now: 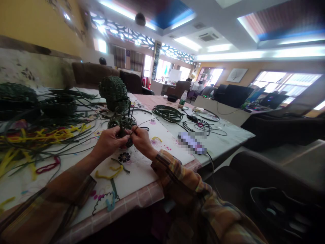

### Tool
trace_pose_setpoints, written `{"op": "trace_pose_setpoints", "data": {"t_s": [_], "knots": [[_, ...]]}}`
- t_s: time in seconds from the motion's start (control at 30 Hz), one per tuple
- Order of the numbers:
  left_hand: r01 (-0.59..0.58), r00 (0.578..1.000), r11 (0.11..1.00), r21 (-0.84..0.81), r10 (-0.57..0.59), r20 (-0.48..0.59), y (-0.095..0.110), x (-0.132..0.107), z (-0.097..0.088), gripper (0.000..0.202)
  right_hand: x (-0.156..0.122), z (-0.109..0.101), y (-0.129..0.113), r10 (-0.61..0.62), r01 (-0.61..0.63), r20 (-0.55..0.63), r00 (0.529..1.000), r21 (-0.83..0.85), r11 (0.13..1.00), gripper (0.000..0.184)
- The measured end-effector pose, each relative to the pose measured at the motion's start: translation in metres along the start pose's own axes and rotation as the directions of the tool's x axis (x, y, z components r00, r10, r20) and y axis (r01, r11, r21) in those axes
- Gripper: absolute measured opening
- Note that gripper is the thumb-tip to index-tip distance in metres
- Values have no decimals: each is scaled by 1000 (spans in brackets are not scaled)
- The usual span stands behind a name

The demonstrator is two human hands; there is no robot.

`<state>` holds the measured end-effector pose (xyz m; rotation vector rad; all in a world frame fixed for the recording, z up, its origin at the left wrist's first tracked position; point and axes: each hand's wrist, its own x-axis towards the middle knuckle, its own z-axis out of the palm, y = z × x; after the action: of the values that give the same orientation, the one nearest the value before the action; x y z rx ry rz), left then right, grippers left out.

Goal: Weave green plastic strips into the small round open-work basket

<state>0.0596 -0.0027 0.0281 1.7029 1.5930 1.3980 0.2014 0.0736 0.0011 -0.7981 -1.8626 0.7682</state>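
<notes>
Left hand [109,139] grips a dark green woven piece [123,122], thumb and fingers closed on it; right hand [142,139] pinches a thin strip [146,122] directly alongside, fingertips close to the left. The woven piece is located over the table [144,169], at the fingertips (a round woven form [113,90] stands just behind; any join cannot be determined). Yellow cord [111,174] lies nearer the table edge. Coiled green strips [167,113] lie to the right, near a bottle [182,100].

Bright ceiling lights [188,43], blurred, stretched edges
</notes>
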Motion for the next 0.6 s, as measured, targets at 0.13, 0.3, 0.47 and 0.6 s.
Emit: {"op": "trace_pose_setpoints", "data": {"t_s": [0.13,0.3,0.47,0.6], "knots": [[82,987,992,-98,-95,-129,5,-2,5,32,-2,8,1,121,-115,-6,993,267,957,32],[150,948,970,-190,-196,-253,2,3,0,29,-4,11,-3,112,-180,153,982,568,803,39],[153,961,955,-256,-204,-187,-2,7,-7,37,-4,-1,-11,-184,107,226,957,314,943,29],[144,982,976,-164,-162,-101,-1,8,-12,43,2,-18,-13,-390,368,25,920,-390,844,24]]}}
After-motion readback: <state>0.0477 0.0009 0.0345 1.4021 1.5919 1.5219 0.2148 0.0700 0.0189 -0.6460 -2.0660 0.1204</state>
